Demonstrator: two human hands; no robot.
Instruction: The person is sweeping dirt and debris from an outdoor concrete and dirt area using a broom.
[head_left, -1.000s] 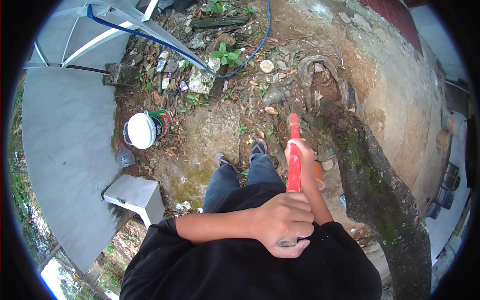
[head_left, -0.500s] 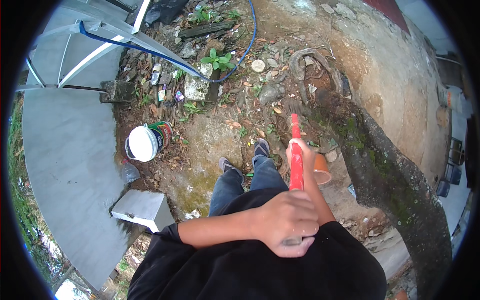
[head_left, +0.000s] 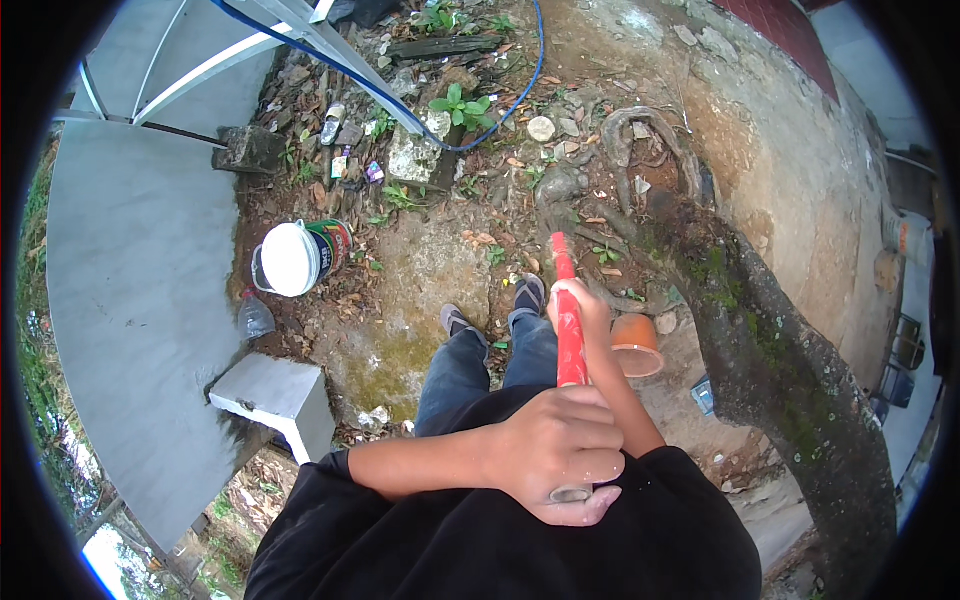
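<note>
Gripping: both hands were closed around the red handle [head_left: 570, 345], a long straight tool shaft that ran from the person's chest down toward the ground.
Left hand [head_left: 560, 455]: wrapped tight round the near end of the red handle, fingers curled over it, thumb under the grey end cap.
Right hand [head_left: 583, 308]: closed round the red handle farther along, about midway, with the forearm lying along the shaft.
Far end: it pointed down into bare soil and tangled roots; the tool's head could not be made out.
Shoes [head_left: 528, 292]: just left of the red handle, close to its far end.
Orange pot [head_left: 635, 345]: just right of the red handle, lying on the dirt.
Mossy trunk [head_left: 770, 350]: farther right of the red handle, beyond the pot.
White bucket [head_left: 290, 258]: well to the left of the red handle, with a clear bottle [head_left: 255, 318] beside it.
Concrete block [head_left: 275, 395]: left of the red handle, nearer the person.
Blue hose [head_left: 500, 110]: well beyond the far end of the red handle.
Step in hand, as judged: a firm two-handed hold with the working end low, near the roots.
What any further move called for, as judged: both grips kept firm and the shaft kept clear of the shoes and the pot.
</note>
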